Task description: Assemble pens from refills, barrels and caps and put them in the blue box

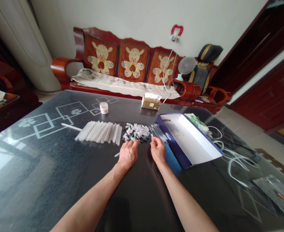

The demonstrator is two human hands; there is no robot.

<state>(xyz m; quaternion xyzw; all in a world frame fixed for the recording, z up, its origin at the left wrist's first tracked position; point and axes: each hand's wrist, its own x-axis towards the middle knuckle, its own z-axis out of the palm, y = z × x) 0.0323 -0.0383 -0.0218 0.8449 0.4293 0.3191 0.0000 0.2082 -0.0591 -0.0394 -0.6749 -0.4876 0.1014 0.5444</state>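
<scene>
My left hand (pixel 128 152) rests at the near edge of a heap of small white and black pieces (pixel 137 131), its fingers curled down. A thin pale piece (pixel 117 155) sticks out beside it; whether the hand holds it is hidden. My right hand (pixel 157 149) is closed in a pinch, with a small whitish piece (pixel 152 136) at its fingertips. Left of the heap lies a row of translucent white tubes (pixel 100 132). Thin dark-tipped rods (pixel 158 131) lie between the heap and the box.
An open blue box (pixel 192 138) with a white inside holds some thin rods at its far left. Behind stand a small round tub (pixel 104 108) and a tissue box (pixel 151 102). One tube (pixel 71 127) lies apart at left. White cables (pixel 236 161) and a plastic bag (pixel 277 193) lie at right.
</scene>
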